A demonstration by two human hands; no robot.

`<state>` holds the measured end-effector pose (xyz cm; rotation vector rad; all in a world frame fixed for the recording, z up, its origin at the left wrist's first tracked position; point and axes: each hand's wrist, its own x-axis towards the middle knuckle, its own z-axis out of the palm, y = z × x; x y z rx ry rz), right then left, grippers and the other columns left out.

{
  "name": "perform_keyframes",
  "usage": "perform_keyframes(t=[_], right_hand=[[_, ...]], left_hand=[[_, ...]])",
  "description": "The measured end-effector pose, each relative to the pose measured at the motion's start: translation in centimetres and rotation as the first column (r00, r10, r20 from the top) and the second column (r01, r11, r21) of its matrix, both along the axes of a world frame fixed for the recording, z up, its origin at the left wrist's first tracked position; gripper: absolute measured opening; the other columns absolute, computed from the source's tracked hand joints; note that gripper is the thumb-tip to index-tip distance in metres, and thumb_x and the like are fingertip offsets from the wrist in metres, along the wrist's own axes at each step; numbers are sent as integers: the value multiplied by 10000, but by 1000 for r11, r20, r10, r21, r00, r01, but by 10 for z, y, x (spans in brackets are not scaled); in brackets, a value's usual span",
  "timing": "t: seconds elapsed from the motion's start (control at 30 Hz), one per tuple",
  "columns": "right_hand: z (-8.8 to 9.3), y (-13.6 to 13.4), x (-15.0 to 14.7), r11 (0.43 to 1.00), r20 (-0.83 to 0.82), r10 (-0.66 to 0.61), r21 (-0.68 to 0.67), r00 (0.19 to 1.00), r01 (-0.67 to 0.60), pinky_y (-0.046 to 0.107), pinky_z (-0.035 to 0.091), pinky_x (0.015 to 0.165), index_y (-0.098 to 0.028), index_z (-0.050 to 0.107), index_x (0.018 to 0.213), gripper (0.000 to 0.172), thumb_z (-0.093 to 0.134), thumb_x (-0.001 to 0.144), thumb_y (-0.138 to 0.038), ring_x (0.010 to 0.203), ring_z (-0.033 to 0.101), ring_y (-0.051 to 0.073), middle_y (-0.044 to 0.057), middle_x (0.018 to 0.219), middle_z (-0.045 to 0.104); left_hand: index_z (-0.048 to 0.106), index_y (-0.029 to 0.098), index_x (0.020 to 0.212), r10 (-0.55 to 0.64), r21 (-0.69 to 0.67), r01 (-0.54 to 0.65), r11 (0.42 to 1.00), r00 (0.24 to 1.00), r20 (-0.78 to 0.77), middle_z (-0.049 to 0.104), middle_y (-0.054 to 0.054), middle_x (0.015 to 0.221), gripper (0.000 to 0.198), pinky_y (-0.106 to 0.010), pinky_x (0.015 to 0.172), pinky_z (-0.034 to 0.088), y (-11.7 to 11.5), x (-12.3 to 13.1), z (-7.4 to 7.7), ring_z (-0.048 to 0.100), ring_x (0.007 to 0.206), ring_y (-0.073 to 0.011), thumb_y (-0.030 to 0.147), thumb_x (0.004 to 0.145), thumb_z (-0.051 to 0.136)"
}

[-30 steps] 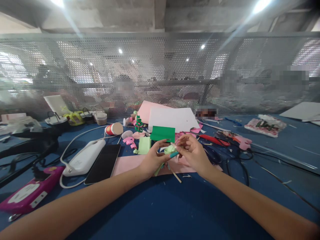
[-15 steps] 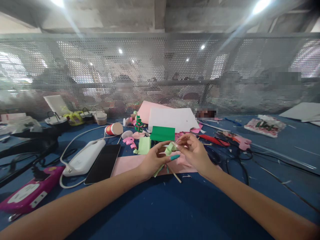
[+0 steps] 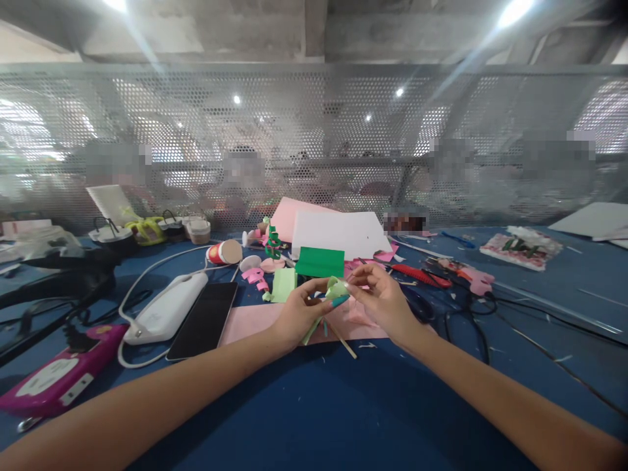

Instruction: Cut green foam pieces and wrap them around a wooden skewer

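A small curled piece of light green paper is held between both hands above the table. My left hand pinches it from the left, its teal thumbnail in front. From the right, the fingertips of my right hand close on the same piece. Beneath the hands lies a pink paper sheet, with a thin wooden stick and more light green paper on it. Just beyond are a dark green paper and a light green paper pad.
To the left are a black phone, a white power bank with a cable, and a magenta power strip. White paper lies behind. A red-handled tool, a pink glue gun and black cords are on the right.
The light green paper has turned slightly between my fingers, and my left thumb has shifted up a little. Both hands stay in nearly the same place.
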<state>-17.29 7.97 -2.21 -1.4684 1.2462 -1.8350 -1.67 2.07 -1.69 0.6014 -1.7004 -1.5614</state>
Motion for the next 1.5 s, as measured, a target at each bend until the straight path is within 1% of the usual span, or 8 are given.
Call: perform_keyframes(t=[0.27, 0.5, 0.6, 0.77, 1.0, 1.2, 1.37, 1.5], right_hand=[[-1, 1, 0, 1000, -15, 23, 7, 1000, -23, 276, 481, 641, -204, 508, 847, 223, 672, 734, -304, 746, 590, 157, 10, 784, 590], [0, 0, 0, 1000, -9, 3, -13, 1000, -3, 270, 472, 629, -202, 514, 828, 231, 685, 717, -311, 731, 601, 159, 7, 762, 598], [1, 0, 1, 1000, 7, 14, -4, 1000, -14, 277, 472, 639, -200, 513, 824, 243, 690, 716, -327, 746, 610, 168, 17, 768, 614], [3, 1, -1, 1000, -30, 16, 14, 999, -15, 290, 472, 656, -190, 508, 855, 264, 682, 728, -342, 774, 616, 178, 49, 817, 637], [9, 3, -2, 994, -7, 86, 63, 996, -85, 320, 514, 679, -196, 516, 857, 301, 710, 679, -341, 809, 640, 203, 61, 849, 655], [14, 8, -2, 985, 98, 87, 142, 991, -100, 332, 534, 612, -195, 526, 877, 428, 790, 582, -355, 608, 650, 189, 16, 673, 662], [14, 10, -3, 986, 67, 32, 159, 997, -43, 289, 513, 563, -181, 575, 789, 362, 799, 567, -361, 528, 622, 158, -3, 575, 643], [13, 8, -4, 970, 132, 34, 234, 991, -64, 281, 503, 523, -170, 627, 715, 327, 813, 522, -357, 521, 618, 157, 22, 601, 664]], left_hand=[[654, 144, 925, -36, 85, 46, 995, 993, -116, 673, -41, 836, 371, -246, 673, 489, -3, -2, -3, 603, 715, -129, 268, 596, 773], [615, 133, 848, -4, 89, 10, 996, 998, -59, 582, 28, 631, 367, -197, 497, 420, 0, -2, 0, 507, 482, -62, 328, 578, 772], [590, 146, 829, 15, 54, -14, 998, 1000, -5, 520, 57, 608, 360, -170, 398, 340, 0, -1, 1, 403, 401, -25, 387, 608, 740], [568, 150, 831, 27, -25, -25, 999, 996, 85, 486, 66, 611, 357, -151, 340, 289, 0, 1, 1, 349, 362, -9, 438, 655, 685], [546, 167, 847, 67, -16, -66, 998, 995, 77, 445, 89, 560, 310, -147, 313, 288, -2, 0, -2, 327, 332, -15, 407, 684, 656], [589, 167, 913, 57, -18, -55, 998, 993, 103, 436, 92, 511, 317, -168, 340, 269, -1, 0, 0, 303, 337, -27, 388, 694, 648], [611, 157, 943, 36, -38, -31, 999, 992, 119, 498, 70, 521, 355, -179, 365, 222, 1, -1, 1, 297, 358, -27, 392, 682, 662], [582, 142, 839, 3, -16, -1, 1000, 992, 128, 394, 96, 418, 385, -181, 344, 183, 3, -1, 2, 246, 327, -29, 487, 678, 635]])
